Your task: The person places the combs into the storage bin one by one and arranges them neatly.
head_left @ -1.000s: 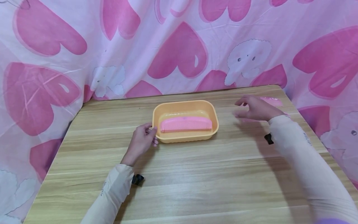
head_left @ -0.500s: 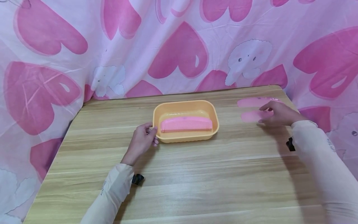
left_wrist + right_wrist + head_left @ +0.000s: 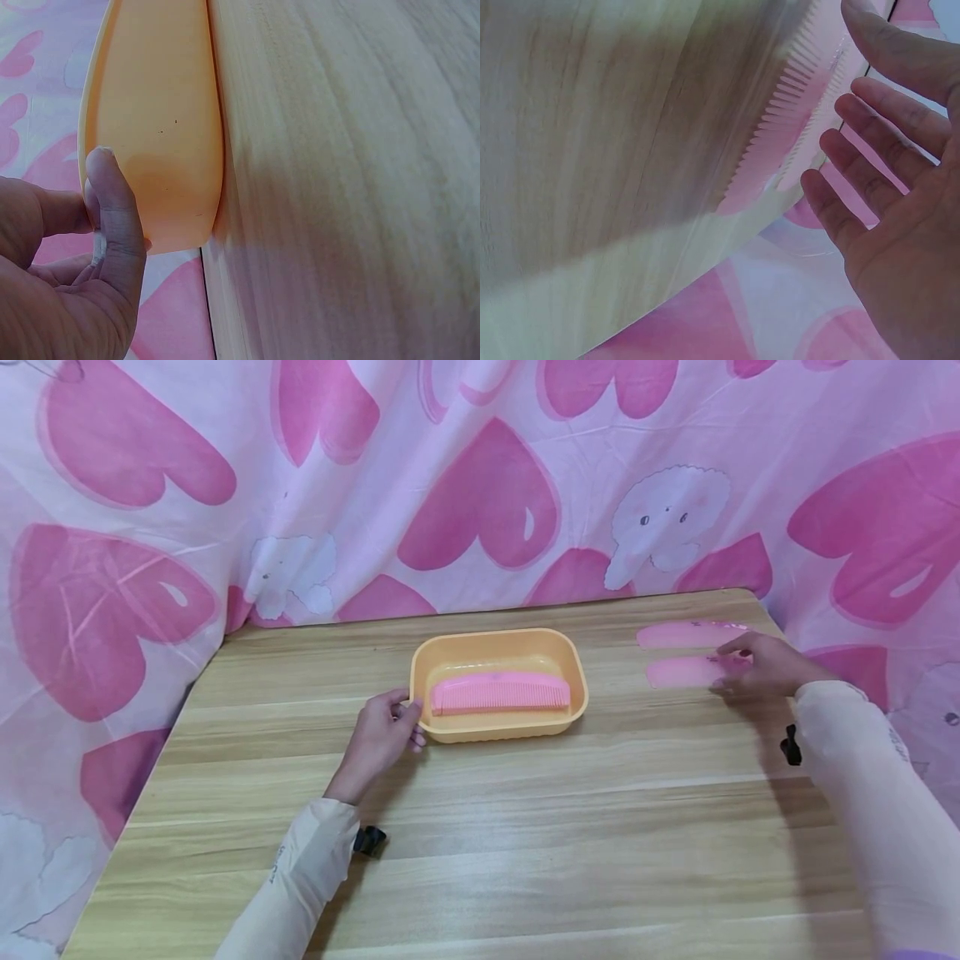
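Observation:
A shallow yellow-orange plastic basin (image 3: 498, 731) stands mid-table with a pink comb (image 3: 498, 691) lying inside. My left hand (image 3: 378, 739) pinches its left end at the rim; the left wrist view shows the thumb on the rim and fingers against the outer wall (image 3: 165, 180). Two more pink combs lie on the right of the table, a far comb (image 3: 671, 635) and a near comb (image 3: 678, 672). Over the right end of the near comb is my right hand (image 3: 772, 664), fingers spread and loosely bent in the right wrist view, thumb tip beside the comb teeth.
The wooden table (image 3: 525, 843) ends at the back and right against a pink curtain (image 3: 480, 468) with hearts. Small black pieces (image 3: 370, 841) sit at the wrists below both sleeves.
My right hand has moved right from the space beside the basin to the near comb's right end, uncovering most of both combs. My left hand and the basin stay put.

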{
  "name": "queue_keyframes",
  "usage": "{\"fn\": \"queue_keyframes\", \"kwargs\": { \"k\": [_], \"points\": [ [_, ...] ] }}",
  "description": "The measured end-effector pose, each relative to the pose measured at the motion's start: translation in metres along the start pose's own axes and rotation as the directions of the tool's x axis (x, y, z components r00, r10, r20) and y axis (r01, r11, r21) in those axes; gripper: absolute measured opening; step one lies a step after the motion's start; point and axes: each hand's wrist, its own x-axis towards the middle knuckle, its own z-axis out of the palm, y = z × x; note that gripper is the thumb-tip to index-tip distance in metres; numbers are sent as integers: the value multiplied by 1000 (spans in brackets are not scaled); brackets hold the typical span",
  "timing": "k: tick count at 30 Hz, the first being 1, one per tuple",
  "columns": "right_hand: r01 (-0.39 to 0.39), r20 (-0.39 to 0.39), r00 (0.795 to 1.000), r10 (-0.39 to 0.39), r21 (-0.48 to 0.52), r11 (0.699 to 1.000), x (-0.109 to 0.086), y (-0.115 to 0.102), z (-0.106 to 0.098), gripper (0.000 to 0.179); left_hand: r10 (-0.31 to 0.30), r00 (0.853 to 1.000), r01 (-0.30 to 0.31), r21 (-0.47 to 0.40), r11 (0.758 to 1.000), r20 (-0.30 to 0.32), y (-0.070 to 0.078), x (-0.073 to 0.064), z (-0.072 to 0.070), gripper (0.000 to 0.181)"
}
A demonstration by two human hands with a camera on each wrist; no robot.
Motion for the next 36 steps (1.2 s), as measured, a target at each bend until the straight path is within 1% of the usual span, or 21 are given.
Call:
{"fn": "queue_keyframes", "kwargs": {
  "k": [1, 7, 11, 16, 24, 28, 33, 36],
  "points": [
    [-6, 6, 1000, 6, 1, 1000, 0, 1, 0, 67, 1, 1000, -1, 1, 1000, 0, 0, 0, 0, 37],
    [37, 20, 999, -36, -43, 998, 3, 7, 5, 61, 1, 1000, -1, 4, 1000, 0, 0, 0, 1, 37],
    [63, 6, 998, -63, -62, 996, 3, 9, 7, 58, 1, 1000, -1, 12, 1000, -3, 0, -1, 1, 37],
    [36, 4, 999, -36, -52, 998, 0, 8, 8, 56, 0, 1000, 0, 25, 1000, -6, 1, 0, 1, 39],
    [68, -2, 998, -68, -65, 996, 0, 5, 9, 55, 35, 999, -35, 12, 999, 2, 0, 1, 0, 37],
    [72, 8, 997, -71, -72, 995, 0, 3, 8, 57, 36, 999, -36, 13, 999, 5, -1, 1, -1, 36],
    [50, 34, 998, -48, -56, 997, 1, 1, 7, 58, 39, 999, -39, 12, 999, 7, -1, 1, 0, 36],
    [51, 48, 998, -49, -51, 997, 1, 1, 7, 59, 34, 999, -34, 13, 999, 4, -1, 0, 0, 36]
  ]
}}
